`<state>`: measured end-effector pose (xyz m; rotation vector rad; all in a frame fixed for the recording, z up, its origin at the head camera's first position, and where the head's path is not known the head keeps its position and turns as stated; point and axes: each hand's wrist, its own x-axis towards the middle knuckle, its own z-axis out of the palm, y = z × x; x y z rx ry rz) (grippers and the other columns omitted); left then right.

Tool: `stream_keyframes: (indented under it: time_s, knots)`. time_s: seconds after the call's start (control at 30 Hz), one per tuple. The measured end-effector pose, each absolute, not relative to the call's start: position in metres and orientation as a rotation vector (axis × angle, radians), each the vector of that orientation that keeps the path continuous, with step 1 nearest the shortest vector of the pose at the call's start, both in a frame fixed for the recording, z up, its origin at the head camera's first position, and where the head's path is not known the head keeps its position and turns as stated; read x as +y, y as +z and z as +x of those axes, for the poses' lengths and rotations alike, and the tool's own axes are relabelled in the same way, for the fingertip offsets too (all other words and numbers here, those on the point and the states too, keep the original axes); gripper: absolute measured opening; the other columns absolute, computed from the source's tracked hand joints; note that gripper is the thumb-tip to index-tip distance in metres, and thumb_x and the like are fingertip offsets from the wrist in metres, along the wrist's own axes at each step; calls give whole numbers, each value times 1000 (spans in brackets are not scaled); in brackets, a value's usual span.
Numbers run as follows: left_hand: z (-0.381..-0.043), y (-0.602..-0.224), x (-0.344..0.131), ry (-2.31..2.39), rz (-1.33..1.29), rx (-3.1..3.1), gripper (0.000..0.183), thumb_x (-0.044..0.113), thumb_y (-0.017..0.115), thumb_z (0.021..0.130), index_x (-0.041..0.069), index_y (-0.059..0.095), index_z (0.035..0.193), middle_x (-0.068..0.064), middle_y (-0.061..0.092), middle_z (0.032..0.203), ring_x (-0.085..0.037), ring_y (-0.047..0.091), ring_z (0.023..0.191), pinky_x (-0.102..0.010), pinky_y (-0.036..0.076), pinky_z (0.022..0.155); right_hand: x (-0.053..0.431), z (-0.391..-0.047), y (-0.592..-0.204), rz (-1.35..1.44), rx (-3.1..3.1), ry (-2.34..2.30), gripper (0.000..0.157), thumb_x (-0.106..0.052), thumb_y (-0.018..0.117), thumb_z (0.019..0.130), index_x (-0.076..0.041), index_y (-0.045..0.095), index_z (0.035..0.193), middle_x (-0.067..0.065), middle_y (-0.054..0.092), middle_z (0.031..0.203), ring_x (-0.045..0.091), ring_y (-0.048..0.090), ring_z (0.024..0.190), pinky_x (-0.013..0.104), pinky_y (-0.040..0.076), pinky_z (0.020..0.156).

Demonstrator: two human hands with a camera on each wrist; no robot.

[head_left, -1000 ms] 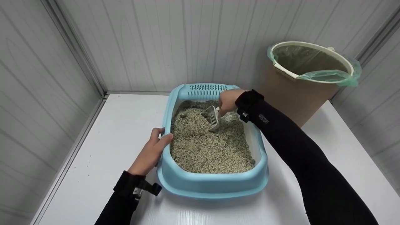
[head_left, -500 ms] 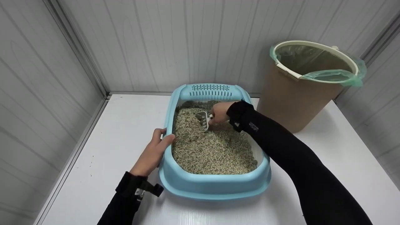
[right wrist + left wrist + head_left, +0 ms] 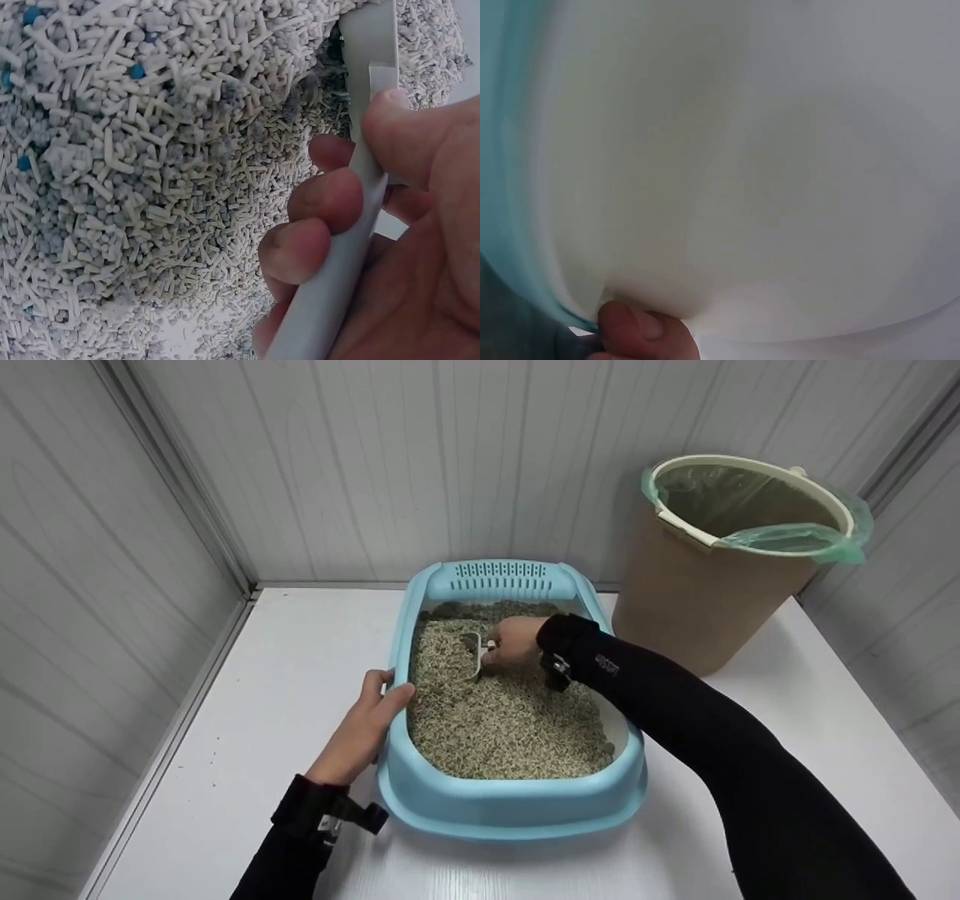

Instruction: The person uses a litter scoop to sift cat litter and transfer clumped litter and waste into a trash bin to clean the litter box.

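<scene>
A blue litter box [image 3: 510, 808] filled with pellet cat litter [image 3: 510, 727] stands on the white table. My right hand [image 3: 516, 641] grips the handle of a pale litter scoop [image 3: 478, 656], its head partly sunk in the litter toward the box's left side. In the right wrist view, fingers and thumb wrap the scoop's handle [image 3: 322, 300], and a hollow shows in the litter [image 3: 150, 187] beside it. My left hand [image 3: 367, 724] holds the box's left rim, thumb on top and fingers outside. The left wrist view shows a fingertip [image 3: 645, 330] against the box's pale wall [image 3: 690, 165].
A brown trash bin [image 3: 690, 592] with a cream rim and a green liner bag [image 3: 787, 538] stands behind and right of the box. Grey panel walls [image 3: 390, 472] enclose the back and sides. A few crumbs lie on the white table [image 3: 247, 720] at left.
My right hand has moved the scoop leftward through the litter, and its head has sunk lower. The left hand stays on the rim.
</scene>
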<state>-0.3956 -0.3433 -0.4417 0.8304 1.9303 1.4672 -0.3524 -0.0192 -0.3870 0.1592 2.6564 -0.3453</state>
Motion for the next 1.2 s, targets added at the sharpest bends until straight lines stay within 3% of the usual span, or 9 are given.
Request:
stream_keyframes:
  time_s: [0.13, 0.4, 0.5, 0.6, 0.63, 0.73, 0.83, 1.2]
  knots:
    - [-397, -441, -345, 1476, 827, 1912, 60, 61, 54, 113, 22, 38, 156, -19, 58, 98, -27, 60, 73, -37, 45, 61, -18, -354, -385, 165, 2646, -373, 59, -43, 54, 119, -4, 53, 164, 21, 64, 153, 38, 61, 138, 49, 47, 116]
    - [-396, -443, -345, 1487, 823, 1904, 61, 59, 55, 114, 21, 37, 158, -24, 63, 103, -28, 63, 75, -35, 42, 58, -12, -349, -377, 136, 2607, -439, 57, -42, 51, 120, -6, 52, 164, 19, 61, 155, 36, 62, 130, 47, 48, 111]
    - [-395, -443, -343, 1487, 819, 1904, 62, 59, 55, 114, 20, 38, 158, -20, 62, 97, -25, 59, 69, -33, 36, 54, -6, -346, -375, 160, 2608, -480, 48, -42, 52, 120, -6, 62, 150, 11, 67, 127, 24, 61, 101, 39, 45, 94]
    - [-395, -442, -342, 1488, 822, 1900, 61, 59, 55, 114, 20, 39, 158, -13, 57, 88, -21, 51, 63, -31, 32, 52, -2, -339, -367, 161, 2630, -525, 41, -42, 53, 120, -6, 67, 132, 7, 57, 100, 20, 46, 82, 39, 37, 84]
    - [-395, -442, -342, 1488, 821, 1899, 61, 59, 55, 114, 19, 39, 157, -12, 56, 87, -20, 50, 62, -31, 31, 52, -1, -335, -363, 152, 2644, -532, 37, -42, 53, 120, -7, 66, 120, 6, 52, 92, 18, 43, 79, 37, 36, 82]
    - [-395, -441, -343, 1479, 824, 1905, 60, 59, 55, 114, 19, 39, 156, -9, 52, 84, -19, 45, 60, -31, 30, 52, 2, -324, -353, 137, 2679, -570, 34, -41, 55, 119, -13, 62, 101, 1, 49, 85, 16, 42, 74, 34, 36, 78]
    - [-395, -440, -342, 1471, 828, 1906, 60, 59, 54, 114, 20, 38, 157, -10, 53, 86, -19, 45, 61, -32, 31, 53, 7, -313, -346, 147, 2715, -616, 42, -39, 58, 118, -17, 45, 84, -2, 40, 79, 15, 36, 70, 33, 33, 74]
    - [-395, -442, -344, 1473, 820, 1897, 58, 57, 54, 115, 21, 38, 158, -8, 50, 81, -18, 44, 59, -31, 32, 52, 11, -278, -331, 278, 2810, -993, 41, -37, 63, 116, -20, 49, 82, -4, 39, 75, 14, 35, 67, 34, 31, 73]
